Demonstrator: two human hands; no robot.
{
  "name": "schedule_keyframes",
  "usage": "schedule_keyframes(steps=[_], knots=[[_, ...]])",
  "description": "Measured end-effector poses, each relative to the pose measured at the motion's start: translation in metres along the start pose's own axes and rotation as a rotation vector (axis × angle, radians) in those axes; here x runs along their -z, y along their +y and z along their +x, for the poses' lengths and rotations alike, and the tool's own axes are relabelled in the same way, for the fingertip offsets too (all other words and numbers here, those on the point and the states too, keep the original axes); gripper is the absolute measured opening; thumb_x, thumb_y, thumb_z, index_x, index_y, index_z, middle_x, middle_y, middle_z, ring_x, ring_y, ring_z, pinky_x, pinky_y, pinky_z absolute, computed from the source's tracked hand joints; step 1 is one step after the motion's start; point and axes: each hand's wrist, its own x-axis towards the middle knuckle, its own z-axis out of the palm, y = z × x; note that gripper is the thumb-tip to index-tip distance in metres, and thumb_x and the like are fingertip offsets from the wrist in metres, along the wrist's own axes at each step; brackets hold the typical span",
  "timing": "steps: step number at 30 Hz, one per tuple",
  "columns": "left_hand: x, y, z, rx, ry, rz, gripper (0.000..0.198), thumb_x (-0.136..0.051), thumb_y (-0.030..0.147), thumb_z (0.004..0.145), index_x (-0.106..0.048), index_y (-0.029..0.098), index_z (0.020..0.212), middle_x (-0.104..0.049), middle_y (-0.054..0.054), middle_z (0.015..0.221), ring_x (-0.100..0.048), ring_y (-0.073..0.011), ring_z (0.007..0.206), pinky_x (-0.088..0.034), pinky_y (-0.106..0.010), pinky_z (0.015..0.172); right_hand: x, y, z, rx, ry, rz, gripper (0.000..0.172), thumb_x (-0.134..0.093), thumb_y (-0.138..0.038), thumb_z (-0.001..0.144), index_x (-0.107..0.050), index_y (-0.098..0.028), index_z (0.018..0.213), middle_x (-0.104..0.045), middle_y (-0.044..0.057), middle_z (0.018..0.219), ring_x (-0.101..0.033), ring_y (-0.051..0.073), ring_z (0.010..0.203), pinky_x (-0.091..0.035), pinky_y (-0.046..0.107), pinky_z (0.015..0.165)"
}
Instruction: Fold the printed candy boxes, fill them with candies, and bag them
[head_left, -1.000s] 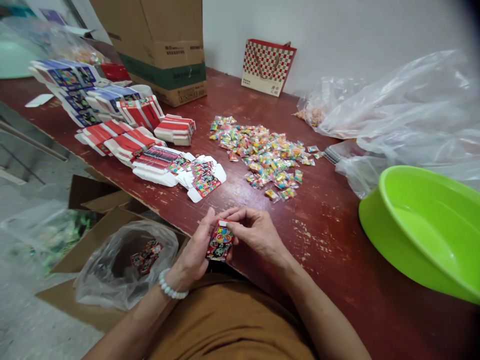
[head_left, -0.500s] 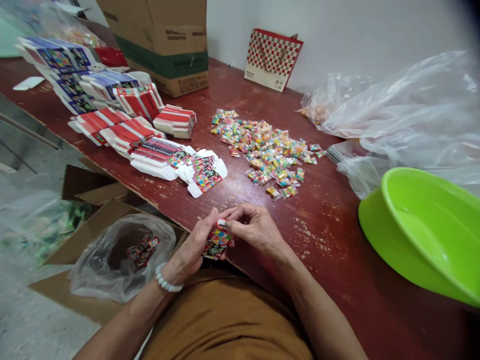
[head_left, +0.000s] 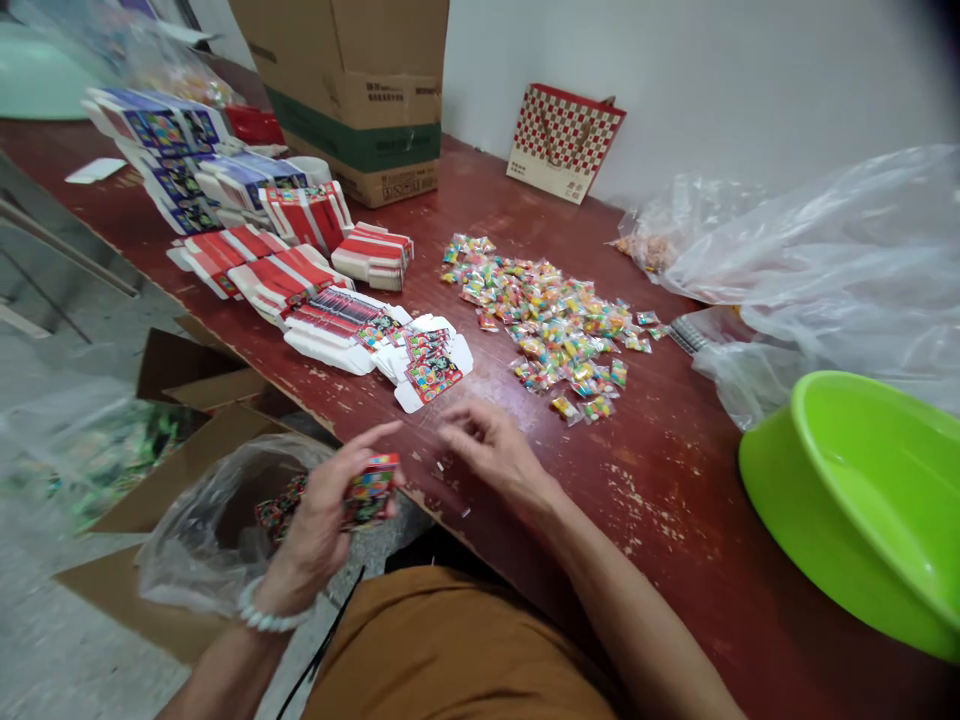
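My left hand (head_left: 322, 510) holds a small red printed carton (head_left: 369, 490) off the near edge of the table, just above a plastic-lined cardboard box (head_left: 217, 520) with similar cartons inside. My right hand (head_left: 487, 450) hovers over the worn red table (head_left: 675, 480), fingers loosely apart and blurred, holding nothing I can see. Ahead of it lies a heap of small colourful wrapped candies (head_left: 555, 325). To the left of the heap lie stacks of flat unfolded cartons (head_left: 360, 325).
A lime green basin (head_left: 862, 500) sits at the right. Crumpled clear plastic bags (head_left: 817, 260) lie behind it. A brown cardboard box (head_left: 352, 90) and a checkered paper bag (head_left: 564, 140) stand by the wall. Blue and red carton stacks (head_left: 195, 170) fill the far left.
My left hand has carried the small carton leftward off the table edge toward the lined box. My right hand has let go of it and stays over the table.
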Motion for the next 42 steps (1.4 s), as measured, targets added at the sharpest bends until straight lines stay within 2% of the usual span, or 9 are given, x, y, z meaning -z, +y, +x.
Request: schedule_keyframes(steps=[3, 5, 7, 12, 17, 23, 33, 38, 42], knots=[[0.066, 0.001, 0.003, -0.121, 0.308, 0.382, 0.05, -0.061, 0.048, 0.084, -0.065, 0.019, 0.125, -0.075, -0.008, 0.098, -0.07, -0.0255, 0.082, -0.057, -0.036, 0.072, 0.007, 0.015, 0.043, -0.1, 0.252, -0.268, 0.026, -0.065, -0.033, 0.09, -0.066, -0.017, 0.111, -0.067, 0.009, 0.106, -0.062, 0.019, 0.085, -0.05, 0.036, 0.083], [0.1, -0.002, 0.007, -0.129, 0.461, 0.723, 0.048, -0.061, 0.048, 0.085, -0.066, 0.021, 0.123, -0.071, -0.012, 0.123, -0.065, -0.0351, 0.112, -0.051, -0.046, 0.095, 0.007, 0.024, 0.063, -0.131, 0.265, -0.404, 0.037, -0.068, -0.036, 0.088, -0.062, -0.016, 0.12, -0.064, 0.013, 0.115, -0.062, 0.023, 0.096, -0.049, 0.038, 0.089], [0.111, -0.003, 0.012, -0.15, 0.511, 0.937, 0.05, -0.059, 0.047, 0.087, -0.062, 0.021, 0.129, -0.067, -0.013, 0.131, -0.059, -0.0376, 0.122, -0.044, -0.05, 0.104, 0.003, 0.03, 0.072, -0.18, 0.223, -0.516, 0.045, -0.07, -0.042, 0.087, -0.06, -0.017, 0.124, -0.061, 0.014, 0.121, -0.062, 0.026, 0.104, -0.049, 0.04, 0.09], [0.049, 0.007, 0.039, -0.594, 0.412, 1.197, 0.044, -0.053, 0.05, 0.092, -0.064, 0.022, 0.124, -0.069, -0.012, 0.113, -0.061, -0.031, 0.105, -0.044, -0.043, 0.098, -0.009, 0.033, 0.073, -0.277, 0.172, -0.673, 0.052, -0.071, -0.057, 0.082, -0.061, -0.021, 0.117, -0.057, 0.013, 0.121, -0.06, 0.031, 0.109, -0.049, 0.041, 0.085], [-0.007, 0.014, 0.071, -0.569, 0.381, 1.609, 0.045, -0.056, 0.055, 0.091, -0.072, 0.018, 0.113, -0.069, -0.017, 0.104, -0.055, -0.0374, 0.098, -0.039, -0.043, 0.077, -0.008, 0.031, 0.072, -0.307, 0.148, -0.64, 0.05, -0.072, -0.058, 0.08, -0.062, -0.021, 0.111, -0.058, 0.01, 0.115, -0.06, 0.029, 0.104, -0.048, 0.04, 0.083], [-0.007, 0.019, 0.077, -0.402, 0.352, 1.351, 0.027, -0.064, 0.048, 0.086, -0.073, 0.023, 0.083, -0.072, -0.008, 0.083, -0.062, -0.0291, 0.084, -0.036, -0.033, 0.066, -0.002, 0.038, 0.069, -0.262, 0.139, -0.505, 0.055, -0.078, -0.051, 0.076, -0.059, -0.018, 0.116, -0.057, 0.012, 0.12, -0.06, 0.028, 0.107, -0.049, 0.042, 0.087], [-0.009, 0.019, 0.063, -0.19, 0.09, 0.403, 0.04, -0.083, 0.052, 0.062, -0.072, 0.015, 0.071, -0.066, -0.001, 0.06, -0.056, -0.0126, 0.05, -0.044, -0.024, 0.051, 0.01, 0.041, 0.046, -0.227, 0.21, 0.33, 0.048, -0.075, -0.046, 0.075, -0.057, -0.018, 0.11, -0.066, 0.004, 0.1, -0.062, 0.016, 0.084, -0.049, 0.029, 0.077], [-0.014, 0.016, 0.06, -0.15, 0.035, 0.484, 0.048, -0.078, 0.06, 0.064, -0.073, 0.015, 0.077, -0.068, -0.002, 0.062, -0.059, -0.0144, 0.05, -0.045, -0.025, 0.05, 0.009, 0.042, 0.034, -0.193, 0.305, 0.367, 0.033, -0.072, -0.047, 0.077, -0.065, -0.019, 0.094, -0.067, 0.001, 0.086, -0.059, 0.016, 0.073, -0.045, 0.027, 0.067], [-0.013, 0.02, 0.054, -0.392, 0.066, 0.858, 0.043, -0.073, 0.054, 0.074, -0.073, 0.018, 0.098, -0.074, -0.005, 0.081, -0.066, -0.0212, 0.072, -0.05, -0.031, 0.067, 0.019, 0.036, 0.024, -0.205, 0.331, 0.349, 0.031, -0.067, -0.049, 0.08, -0.063, -0.019, 0.076, -0.062, -0.001, 0.073, -0.053, 0.015, 0.067, -0.041, 0.026, 0.064]])
